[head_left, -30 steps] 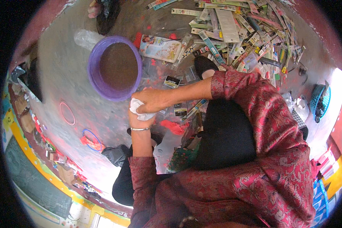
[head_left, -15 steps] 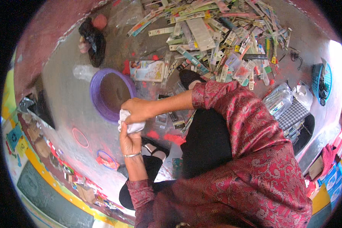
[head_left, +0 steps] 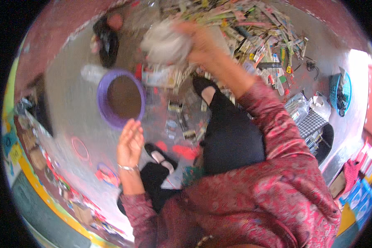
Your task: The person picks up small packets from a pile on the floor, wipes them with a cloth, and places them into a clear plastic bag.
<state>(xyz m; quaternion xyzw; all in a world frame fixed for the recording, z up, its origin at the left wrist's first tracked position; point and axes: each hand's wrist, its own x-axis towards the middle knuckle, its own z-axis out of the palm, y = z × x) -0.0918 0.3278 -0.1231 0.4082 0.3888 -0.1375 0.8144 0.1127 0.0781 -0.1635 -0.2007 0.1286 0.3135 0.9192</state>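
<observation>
A white cloth [head_left: 163,43], smeared by motion, hangs from my right hand [head_left: 198,43], which is closed on its right side. It is held above the near-left part of a pile of packaged strips [head_left: 252,29], over a picture-printed sheet [head_left: 158,77] on the floor. Just below the purple bucket [head_left: 142,99], my left hand [head_left: 129,142] is raised with fingers stretched and nothing in it. Murky brown water [head_left: 124,97] fills the bucket's inside. A bracelet circles my left wrist.
Far left lies a black plastic bag [head_left: 108,49], with a clear plastic piece [head_left: 93,73] beside the bucket. At the right stand a blue basket [head_left: 341,93] and a checkered box [head_left: 314,124]. Small packets [head_left: 189,134] lie near my shoes. Hoops [head_left: 80,149] rest at the left.
My right hand has swung up and away from the left, carrying the white cloth and spreading it out. My left hand has let go of the cloth and opened.
</observation>
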